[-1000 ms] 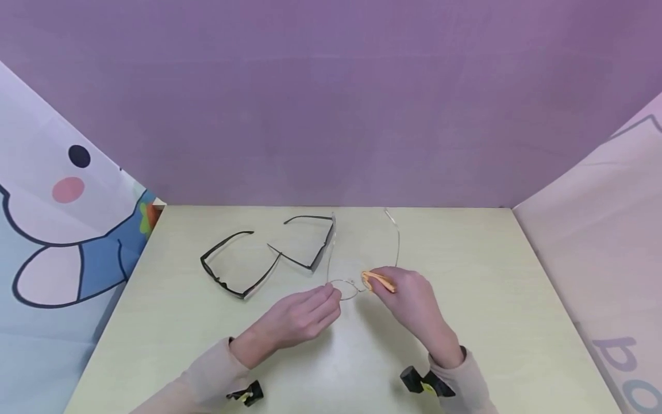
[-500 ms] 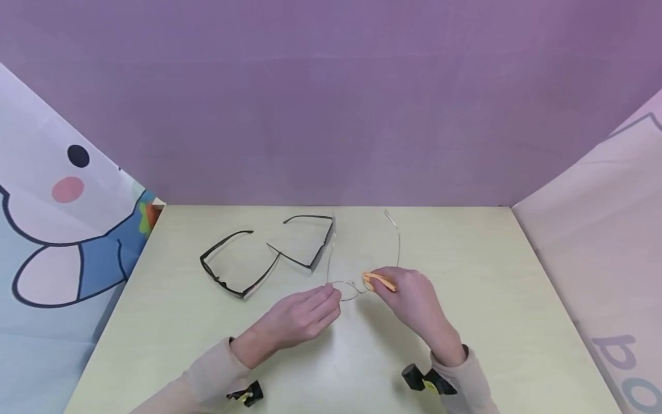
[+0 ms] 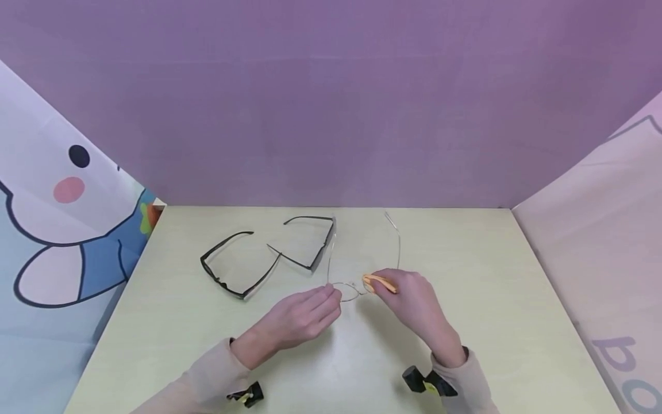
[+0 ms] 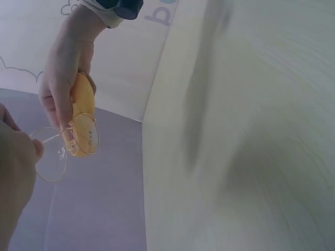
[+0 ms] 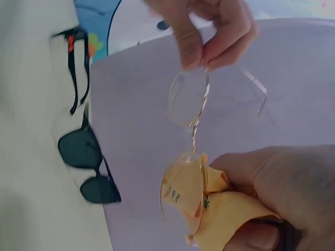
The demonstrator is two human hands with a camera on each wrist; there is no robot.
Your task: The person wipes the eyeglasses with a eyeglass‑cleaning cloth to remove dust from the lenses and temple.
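A pair of thin gold wire-rimmed eyeglasses (image 5: 205,99) is held up over the table, its temples unfolded and pointing away from the person. My left hand (image 3: 302,319) pinches the frame's left end between thumb and fingers. In my right hand (image 3: 416,299) is a yellow-orange cleaning cloth (image 5: 230,209), folded around the right lens and pinched there. Small dark print shows on the cloth through that lens in the right wrist view. The left lens is uncovered between the two hands.
Black-framed glasses (image 3: 241,295) lie on the table (image 3: 496,287) at the left, temples unfolded. Dark-lensed sunglasses (image 3: 322,253) lie beside them, toward the back, overlapping them in the head view. A purple panel (image 3: 331,115) rises behind the table, with printed cloth walls on both sides.
My right hand and the cloth have shifted very slightly to the right and down at the right lens. My left hand keeps its hold on the eyeglasses, and the other glasses stay put.
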